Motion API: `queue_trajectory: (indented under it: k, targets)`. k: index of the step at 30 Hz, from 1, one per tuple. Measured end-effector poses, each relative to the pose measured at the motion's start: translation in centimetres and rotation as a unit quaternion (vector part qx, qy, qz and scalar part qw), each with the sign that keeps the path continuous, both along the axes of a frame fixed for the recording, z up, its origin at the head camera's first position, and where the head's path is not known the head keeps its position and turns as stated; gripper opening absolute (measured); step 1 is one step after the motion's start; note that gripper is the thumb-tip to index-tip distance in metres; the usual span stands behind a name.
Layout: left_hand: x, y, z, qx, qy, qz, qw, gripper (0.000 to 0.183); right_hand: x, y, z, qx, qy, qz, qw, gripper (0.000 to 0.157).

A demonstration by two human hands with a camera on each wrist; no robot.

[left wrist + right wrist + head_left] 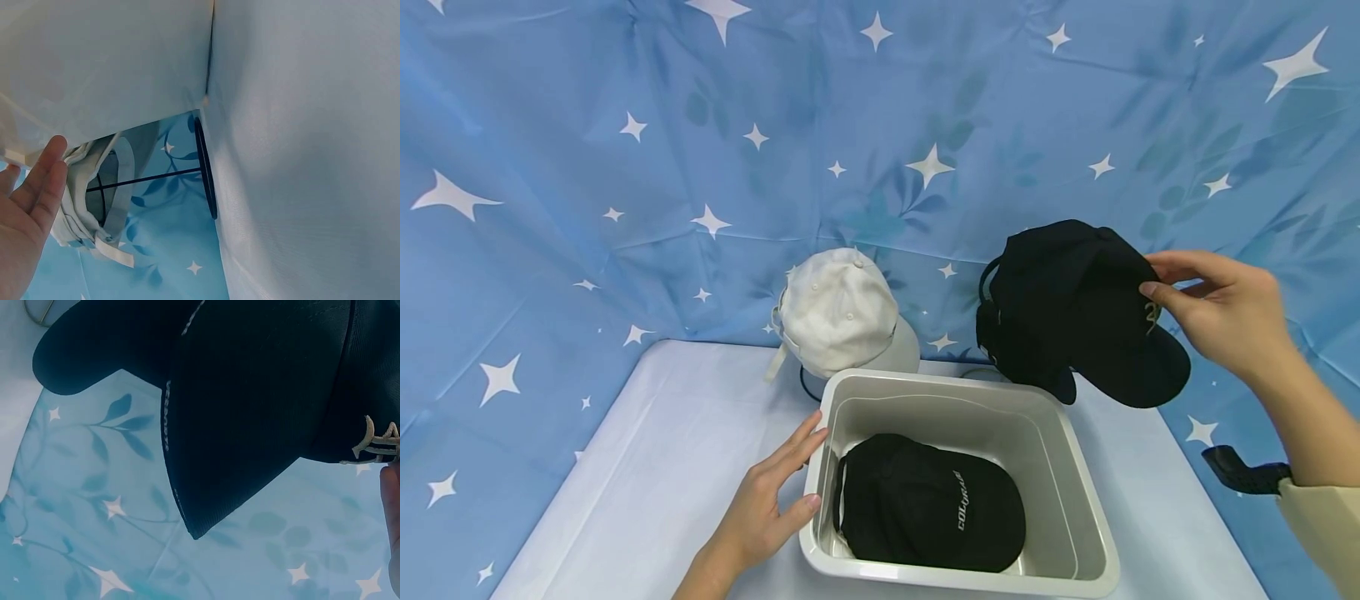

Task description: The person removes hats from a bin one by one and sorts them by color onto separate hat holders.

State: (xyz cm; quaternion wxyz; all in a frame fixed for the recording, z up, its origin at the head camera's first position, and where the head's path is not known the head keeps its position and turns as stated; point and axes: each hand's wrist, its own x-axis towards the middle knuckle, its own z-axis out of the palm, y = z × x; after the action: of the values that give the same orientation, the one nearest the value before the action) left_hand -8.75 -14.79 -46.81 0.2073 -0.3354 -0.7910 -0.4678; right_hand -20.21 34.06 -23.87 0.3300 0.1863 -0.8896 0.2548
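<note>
My right hand [1232, 304] pinches the front of a black cap [1093, 292] with a gold emblem, its brim pointing down to the right. A second black brim [1062, 387] shows beneath it; in the right wrist view that brim [81, 350] lies left of the emblem cap [262, 381]. Fingers spread and fairly straight, my left hand [767, 492] touches the left rim of a light grey plastic bin [1086, 492]. Inside the bin lies another black cap [925, 504] with white lettering. The left wrist view has the left hand [31, 219] against the bin's outer wall [112, 56].
A white cap [838, 312] sits behind the bin on a thin black wire stand [150, 177] with a round base. White cloth covers the table [625, 475]. A blue star-patterned curtain [790, 67] hangs behind and down the sides.
</note>
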Motion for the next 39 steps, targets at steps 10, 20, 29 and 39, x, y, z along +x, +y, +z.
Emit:
queue_trajectory:
  k: [10, 20, 29, 39]
  targets:
    - [0.1, 0.0, -0.1, -0.004, -0.009, 0.006, 0.9999, 0.069, -1.4, 0.9, -0.9, -0.019, -0.047, -0.029, 0.998, 0.027]
    - [0.1, 0.0, -0.2, -0.003, -0.015, 0.006, 0.9999, 0.069, -2.9, 1.7, -2.8, 0.003, -0.059, -0.045, 0.997, 0.025]
    - [0.0, -0.1, -0.3, -0.002, -0.020, 0.007, 0.9998, 0.069, -3.9, 2.1, -4.2, 0.015, -0.092, -0.066, 0.994, 0.022]
    - [-0.1, 0.0, -0.3, 0.005, -0.008, 0.002, 1.0000, 0.069, -4.7, 2.0, -5.7, 0.008, -0.112, -0.056, 0.992, 0.021]
